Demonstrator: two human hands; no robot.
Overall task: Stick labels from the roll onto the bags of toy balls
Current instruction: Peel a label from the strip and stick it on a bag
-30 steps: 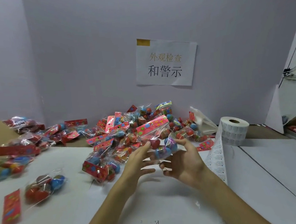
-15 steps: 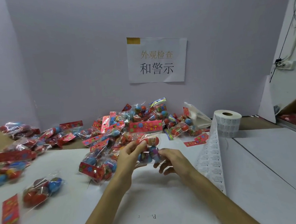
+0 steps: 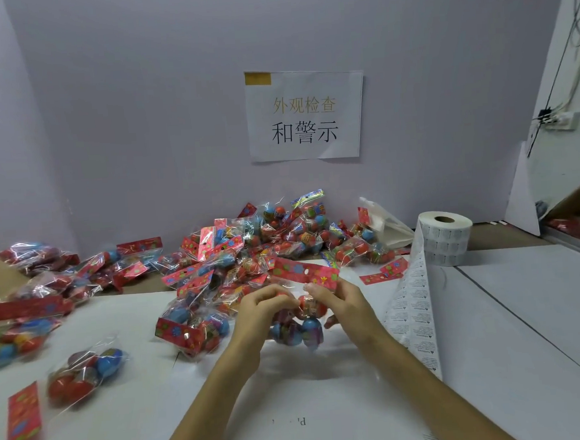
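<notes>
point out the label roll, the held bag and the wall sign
white label roll (image 3: 450, 243): head view, side wall
clear plastic bag of toy balls (image 3: 311, 327): head view, lower blue ball
white paper wall sign (image 3: 306, 132): head view, black characters

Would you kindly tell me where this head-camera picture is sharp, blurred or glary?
Head view: the wall sign is sharp; the loose bag at lower left is smeared; glints speckle the pile of bags; the held bag, gripped by left hand and right hand, is slightly soft.
</notes>
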